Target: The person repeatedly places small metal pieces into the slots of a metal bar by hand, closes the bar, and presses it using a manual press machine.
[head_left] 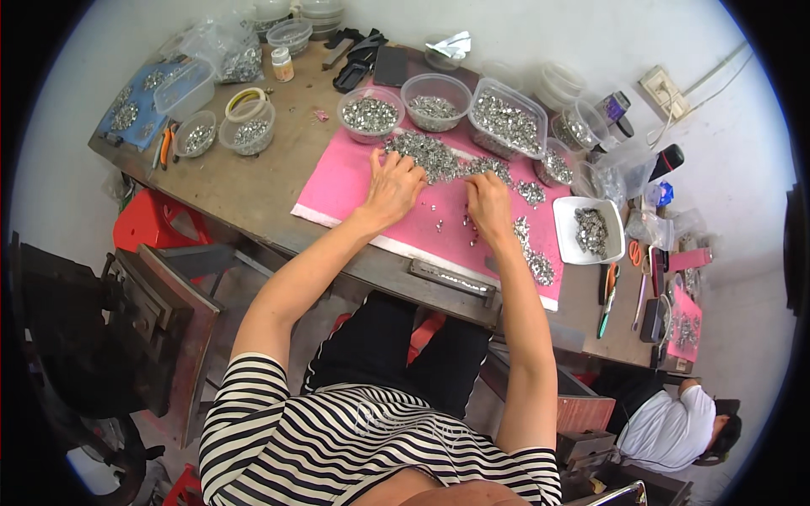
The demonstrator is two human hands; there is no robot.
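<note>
A pink mat (337,173) lies on the table, with a large heap of small silvery metal pieces (426,156) spread on it. My left hand (394,185) rests at the heap's near left edge, thumb and fingers apart and touching the pieces. At the heap's near right side my right hand (489,202) has its fingers drawn together; whatever they pinch is too small to make out. Smaller clusters of pieces (530,193) lie to the right, and a few loose ones (439,226) are scattered between my hands.
Behind the heap stand clear tubs of pieces (369,115), including a rectangular one (508,118). A white tray (565,236) sits right, near orange-handled tools (609,287). Pliers (165,145) and small bowls (247,128) are left. A seated person (675,426) is at lower right.
</note>
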